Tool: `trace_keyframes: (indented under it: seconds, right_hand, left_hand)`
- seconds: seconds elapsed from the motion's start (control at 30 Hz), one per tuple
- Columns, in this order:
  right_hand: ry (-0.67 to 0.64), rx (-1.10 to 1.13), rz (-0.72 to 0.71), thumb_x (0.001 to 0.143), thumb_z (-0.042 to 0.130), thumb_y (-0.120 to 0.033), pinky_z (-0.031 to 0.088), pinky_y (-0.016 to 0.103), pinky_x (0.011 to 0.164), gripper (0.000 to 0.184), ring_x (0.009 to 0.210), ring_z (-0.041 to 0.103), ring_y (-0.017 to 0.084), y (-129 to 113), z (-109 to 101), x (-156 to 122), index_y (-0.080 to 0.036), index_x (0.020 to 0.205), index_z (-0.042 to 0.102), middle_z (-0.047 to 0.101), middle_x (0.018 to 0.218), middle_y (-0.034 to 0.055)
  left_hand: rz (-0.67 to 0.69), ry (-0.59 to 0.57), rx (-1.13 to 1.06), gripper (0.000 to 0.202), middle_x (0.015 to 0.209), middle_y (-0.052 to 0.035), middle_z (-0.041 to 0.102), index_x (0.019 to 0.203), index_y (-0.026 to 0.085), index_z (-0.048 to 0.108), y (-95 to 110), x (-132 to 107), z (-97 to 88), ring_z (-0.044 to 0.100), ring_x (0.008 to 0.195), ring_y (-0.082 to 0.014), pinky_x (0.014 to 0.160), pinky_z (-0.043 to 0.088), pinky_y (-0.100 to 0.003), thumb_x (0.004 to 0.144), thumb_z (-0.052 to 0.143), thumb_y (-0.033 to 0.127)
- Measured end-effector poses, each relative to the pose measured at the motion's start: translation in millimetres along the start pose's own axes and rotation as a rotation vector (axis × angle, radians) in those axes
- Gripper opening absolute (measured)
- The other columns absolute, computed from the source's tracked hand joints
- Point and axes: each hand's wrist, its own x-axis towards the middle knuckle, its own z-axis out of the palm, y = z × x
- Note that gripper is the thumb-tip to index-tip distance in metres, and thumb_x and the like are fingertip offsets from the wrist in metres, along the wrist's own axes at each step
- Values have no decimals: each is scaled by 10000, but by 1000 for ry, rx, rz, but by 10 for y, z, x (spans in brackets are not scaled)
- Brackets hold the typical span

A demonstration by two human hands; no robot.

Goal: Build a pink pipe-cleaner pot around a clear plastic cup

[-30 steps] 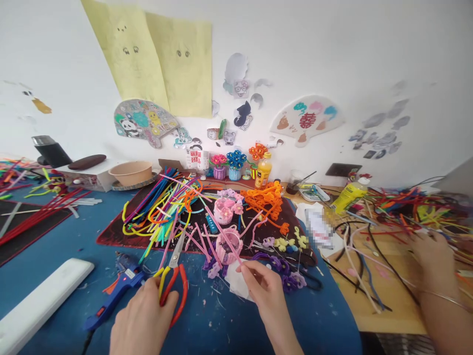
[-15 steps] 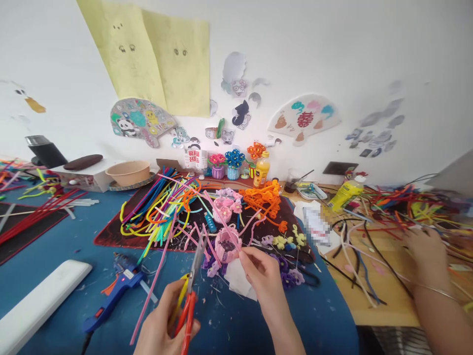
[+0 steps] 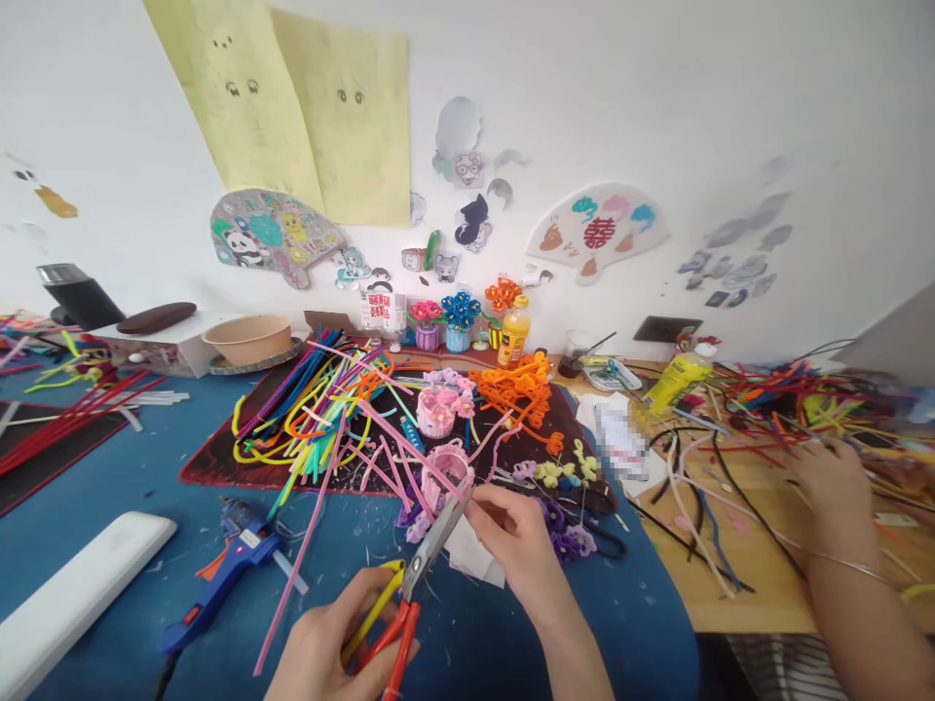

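Note:
My left hand (image 3: 332,633) is closed round the red and yellow handles of a pair of scissors (image 3: 430,550). The blades point up and right, their tips close to the fingers of my right hand (image 3: 507,531). Those fingers pinch the end of a pink pipe cleaner (image 3: 405,446) that slants up to the left. Just behind the blades sits a small pink ring-shaped piece (image 3: 444,469), partly hidden by them. Beyond it stands a pink pot-like piece (image 3: 436,411) with pink flowers. Purple flowers (image 3: 559,526) and a white paper (image 3: 474,555) lie by my right wrist.
A blue glue gun (image 3: 234,565) and a long white object (image 3: 84,574) lie at left. Colourful pipe cleaners (image 3: 321,419) and orange ones (image 3: 522,389) cover the dark mat (image 3: 211,458). At right, another person's hand (image 3: 837,487) reaches among pipe cleaners. A yellow drink bottle (image 3: 514,333) stands behind.
My left hand has moved right and tilted the scissors, bringing the blades from upright to beside my right fingertips. My right hand keeps its pinch.

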Motion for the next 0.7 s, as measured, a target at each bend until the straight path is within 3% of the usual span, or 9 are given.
trace_keyframes:
  seconds: [0.27,0.4,0.57,0.7]
  right_hand:
    - [-63,-34,-5,892,611,-443,247,266,547,351,607,340,124,-51,-28,-35,-156,704,684,491,673,-7]
    - [-67,-44,-8,890,603,-440,260,262,554,346,613,354,127,-46,-22,-26,-154,712,682,499,681,-4]
    - [-84,-60,-13,889,599,-419,260,270,565,329,618,350,128,-26,8,-5,-152,713,678,492,678,-5]
    - [-92,-72,-10,885,595,-417,236,269,550,319,600,317,121,-30,57,18,-152,723,667,423,641,-27]
  left_hand:
    - [-29,-72,-25,379,580,73,392,1026,230,632,-69,-3,19,266,526,-120,469,246,-211,863,568,567]
    - [-51,-116,-42,384,597,79,346,1023,221,617,-78,6,1,220,549,-118,482,183,-238,869,572,569]
    - [-58,-98,-24,413,567,82,349,992,201,642,-79,18,-38,202,525,-106,456,186,-229,849,588,585]
    - [-66,-92,-34,476,513,70,407,965,185,692,-98,34,-74,242,475,-97,431,285,-186,833,572,626]
